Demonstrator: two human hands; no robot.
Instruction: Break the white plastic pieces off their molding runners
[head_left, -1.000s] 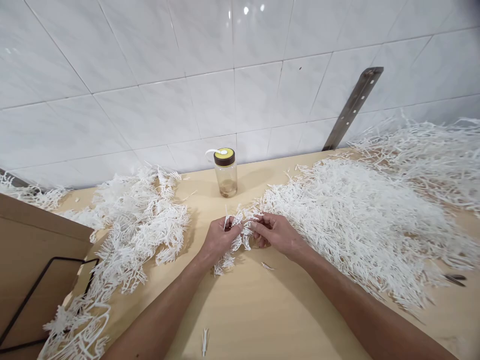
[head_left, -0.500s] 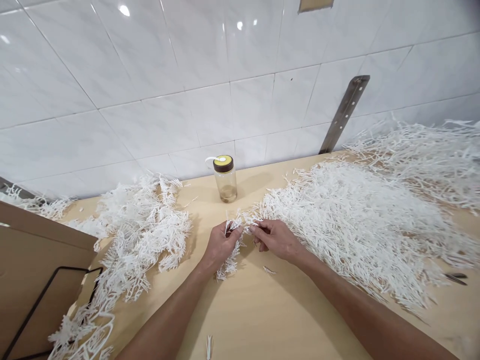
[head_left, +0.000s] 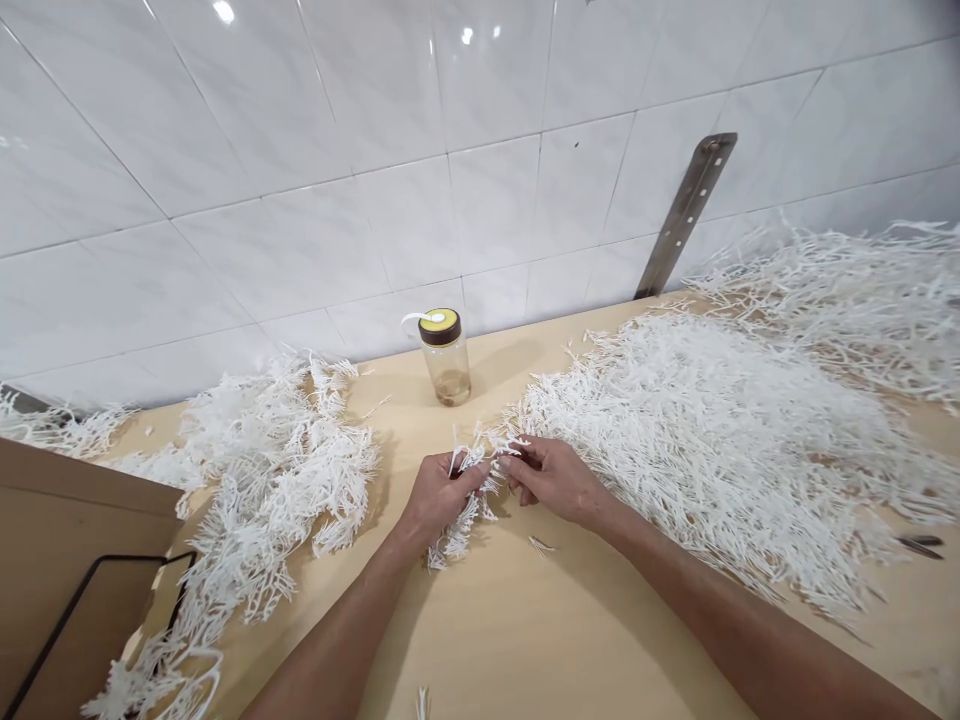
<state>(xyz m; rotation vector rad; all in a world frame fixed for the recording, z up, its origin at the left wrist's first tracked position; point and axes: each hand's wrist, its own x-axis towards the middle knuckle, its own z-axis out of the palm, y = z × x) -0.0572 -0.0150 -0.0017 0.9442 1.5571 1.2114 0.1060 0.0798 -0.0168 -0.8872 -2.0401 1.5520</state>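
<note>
My left hand [head_left: 444,492] is closed on a bunch of white branching strands [head_left: 454,540], which hangs down past the fingers toward the table. Close beside it, my right hand [head_left: 553,480] pinches thin white strands between thumb and forefinger. Where the two hands nearly meet, the strands overlap, so I cannot tell which belong to which hand. Just right of my right hand spreads a large heap of the same white strands [head_left: 697,430]. A looser, tangled pile [head_left: 285,480] lies to the left.
A clear jar [head_left: 448,375] with a yellow and dark lid stands behind my hands, near the tiled wall [head_left: 360,230]. A brown cardboard box [head_left: 82,540] is at the left. Dark scissor-like tips [head_left: 922,545] poke out at right. A metal bracket [head_left: 686,215] leans upright behind.
The view has shifted slightly. My hands stay close together, still on the strands; the white bunch between them shows a little fuller and higher.
</note>
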